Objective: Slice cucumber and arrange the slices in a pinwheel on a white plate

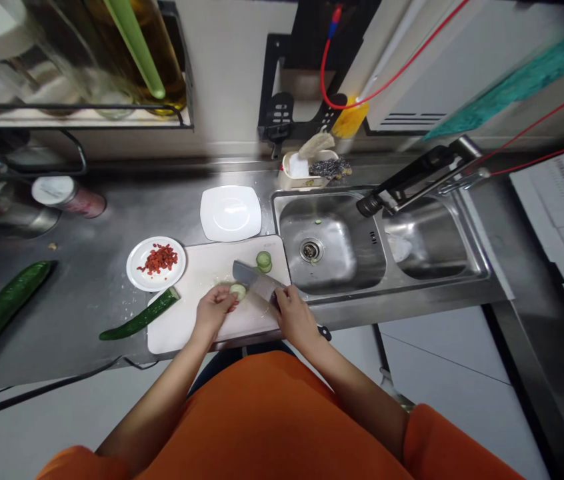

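Note:
Between the thumb and fingers of my left hand (pixel 214 309) is a pale cucumber slice (pixel 238 291), held over the white cutting board (pixel 177 331). My right hand (pixel 296 317) grips a kitchen knife (pixel 257 281), its broad blade pointing left and away, close beside the slice. A few cut cucumber slices (pixel 263 261) lie stacked near the board's far right corner. On the board's left edge rests a cut cucumber piece (pixel 143 317), its cut end toward the board. Scraps dot the board around the blade.
A small plate of chopped red bits (pixel 161 259) sits at the board's left corner. Behind it is a white plate (pixel 231 212). A double sink (pixel 332 280) with a black faucet (pixel 402 180) adjoins on the right. Far left are a whole cucumber (pixel 5 307) and a lidded canister (pixel 69 197).

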Available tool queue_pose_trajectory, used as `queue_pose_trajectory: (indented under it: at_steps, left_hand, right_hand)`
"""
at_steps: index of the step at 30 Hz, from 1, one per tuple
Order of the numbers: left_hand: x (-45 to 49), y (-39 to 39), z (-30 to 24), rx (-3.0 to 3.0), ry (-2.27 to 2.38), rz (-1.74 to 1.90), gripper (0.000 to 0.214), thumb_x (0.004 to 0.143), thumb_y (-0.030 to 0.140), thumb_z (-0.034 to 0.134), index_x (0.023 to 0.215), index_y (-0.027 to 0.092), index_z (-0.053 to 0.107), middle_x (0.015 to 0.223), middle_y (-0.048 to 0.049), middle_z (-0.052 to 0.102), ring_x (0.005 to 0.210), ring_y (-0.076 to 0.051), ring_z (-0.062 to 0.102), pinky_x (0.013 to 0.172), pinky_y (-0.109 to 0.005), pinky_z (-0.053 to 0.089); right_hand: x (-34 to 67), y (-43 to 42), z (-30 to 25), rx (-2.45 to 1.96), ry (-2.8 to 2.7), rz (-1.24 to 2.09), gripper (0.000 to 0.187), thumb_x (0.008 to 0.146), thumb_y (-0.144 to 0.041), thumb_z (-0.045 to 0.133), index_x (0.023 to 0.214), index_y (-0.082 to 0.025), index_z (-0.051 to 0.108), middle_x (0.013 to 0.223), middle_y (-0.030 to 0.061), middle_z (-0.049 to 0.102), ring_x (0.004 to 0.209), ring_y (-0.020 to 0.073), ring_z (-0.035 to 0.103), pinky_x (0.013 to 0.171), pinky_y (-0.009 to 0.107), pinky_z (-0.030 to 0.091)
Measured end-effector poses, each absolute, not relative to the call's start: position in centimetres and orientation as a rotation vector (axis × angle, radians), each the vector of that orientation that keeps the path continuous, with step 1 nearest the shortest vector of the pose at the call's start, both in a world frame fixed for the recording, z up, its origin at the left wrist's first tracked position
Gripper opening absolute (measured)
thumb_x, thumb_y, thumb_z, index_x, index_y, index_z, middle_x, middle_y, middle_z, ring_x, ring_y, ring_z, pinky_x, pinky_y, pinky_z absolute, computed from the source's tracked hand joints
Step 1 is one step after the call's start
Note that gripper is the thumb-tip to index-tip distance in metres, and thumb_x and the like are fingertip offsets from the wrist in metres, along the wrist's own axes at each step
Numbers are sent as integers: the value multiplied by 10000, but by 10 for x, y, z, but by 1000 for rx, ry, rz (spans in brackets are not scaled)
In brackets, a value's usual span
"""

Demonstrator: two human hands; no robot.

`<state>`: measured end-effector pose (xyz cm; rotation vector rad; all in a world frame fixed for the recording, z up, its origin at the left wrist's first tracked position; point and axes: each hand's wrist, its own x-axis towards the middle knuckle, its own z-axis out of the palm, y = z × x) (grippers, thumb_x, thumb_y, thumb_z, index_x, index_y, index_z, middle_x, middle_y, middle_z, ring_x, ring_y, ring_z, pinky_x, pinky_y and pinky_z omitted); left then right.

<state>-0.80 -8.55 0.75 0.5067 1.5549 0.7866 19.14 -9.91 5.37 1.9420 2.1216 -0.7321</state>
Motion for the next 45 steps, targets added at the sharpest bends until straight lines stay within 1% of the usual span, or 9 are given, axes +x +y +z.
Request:
queue_pose_trajectory:
  at_steps: [2, 5, 9, 11, 18, 27, 37, 41, 45]
  left_hand:
    - [-27, -83, 3, 626, 1636, 757, 411, 564, 475, 736, 828, 172, 647, 611, 21, 634, 563, -117, 577, 595, -241, 456]
    - [-46, -76, -3, 970, 1718, 612, 317, 695, 434, 636, 889, 193, 710, 632, 16, 662, 595, -132, 594, 626, -255, 476]
    - [-50, -63, -10, 1379, 1681, 500, 262, 778, 282, 530, 937, 223, 731, 946, -18, 743, 896, -191, 666, 851, -312, 507]
    - [-49, -59, -13, 1524, 1682, 480, 291, 787, 231, 510, 983, 216, 726, 1028, -38, 733, 977, -209, 657, 911, -333, 495]
    - [-54, -74, -25, 1766, 1773, 464, 393, 799, 278, 590, 1170, 160, 637, 1017, -92, 691, 938, -228, 623, 901, -358, 486]
    - [-50, -88, -39, 1822, 1887, 467, 341, 804, 309, 603, 1115, 179, 661, 1008, -103, 644, 983, -263, 546, 917, -392, 426]
    - [-51, -77, -33, 1797, 1805, 424, 406, 765, 249, 576, 1164, 228, 652, 1085, -89, 623, 1042, -268, 514, 908, -415, 418]
    - [-45, -75, -31, 1810, 1853, 391, 394, 756, 318, 628, 1138, 223, 654, 1087, -104, 609, 1065, -287, 494, 915, -435, 404]
    - [-45, -75, -29, 1854, 1791, 378, 323, 759, 252, 614, 1077, 238, 675, 1085, -91, 603, 1065, -274, 488, 900, -418, 404]
  right_hand:
    - [194, -99, 53, 2026, 2142, -857, 196, 933, -248, 483, 1090, -180, 579, 1055, 87, 525, 758, 150, 561, 693, 261, 410]
    - [194, -101, 50, 2032, 2249, -1053, 205, 878, -124, 480, 1033, -158, 610, 955, 71, 559, 815, 153, 558, 761, 250, 410]
    - [183, -106, 45, 1925, 2194, -1096, 193, 842, -72, 446, 892, -148, 616, 828, 49, 589, 807, 156, 541, 729, 233, 371]
    - [177, -107, 42, 1888, 2149, -1069, 194, 849, -75, 433, 876, -148, 611, 828, 52, 605, 805, 155, 540, 714, 232, 353]
    - [169, -104, 38, 1836, 2078, -1038, 227, 870, -77, 397, 955, -138, 599, 941, 90, 654, 867, 162, 583, 742, 238, 356]
    - [156, -98, 47, 1758, 1904, -1003, 302, 911, -127, 394, 1199, -168, 473, 1018, 117, 674, 886, 223, 651, 675, 276, 374]
    - [157, -94, 51, 1746, 1919, -978, 268, 934, -164, 360, 1165, -192, 494, 957, 106, 692, 864, 215, 660, 659, 270, 379]
    - [158, -97, 50, 1763, 1909, -961, 276, 926, -158, 368, 1167, -188, 500, 957, 105, 692, 867, 206, 656, 669, 264, 380]
    - [158, -99, 53, 1767, 1891, -957, 300, 916, -142, 367, 1182, -189, 499, 958, 102, 694, 863, 210, 658, 652, 262, 370]
